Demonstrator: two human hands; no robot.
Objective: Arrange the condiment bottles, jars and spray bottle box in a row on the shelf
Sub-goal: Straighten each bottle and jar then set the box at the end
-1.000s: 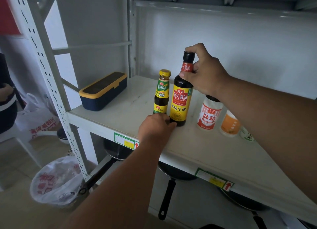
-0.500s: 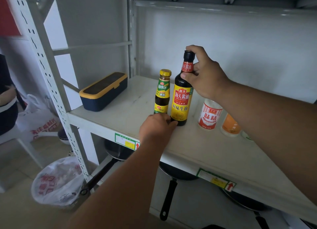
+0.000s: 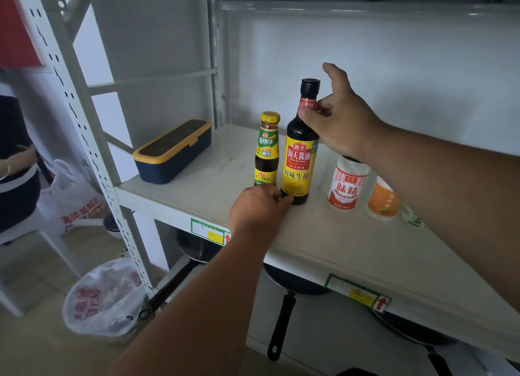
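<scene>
Soy sauce bottle [image 3: 298, 161] stood upright on the white shelf [image 3: 351, 243], touching or just beside the smaller yellow-capped sauce bottle [image 3: 266, 150] on its left. Right hand [image 3: 342, 122] was at the soy bottle's neck: thumb against the red neck label, the other fingers spread open behind the cap, so a loose, wide grip rather than a clamp. Left hand [image 3: 257, 209] sat curled at the base of both bottles, fingertips against the soy bottle's foot; can't tell whether it actually gripped anything. Right of the soy bottle, apart from it: white jar with red label [image 3: 347, 185], then an orange-labelled jar [image 3: 382, 199], partly hidden by the right forearm. Navy box with yellow rim [image 3: 173, 150] lay at the shelf's left end, well apart from the bottles. Pans [image 3: 295, 284] hung under the shelf.
</scene>
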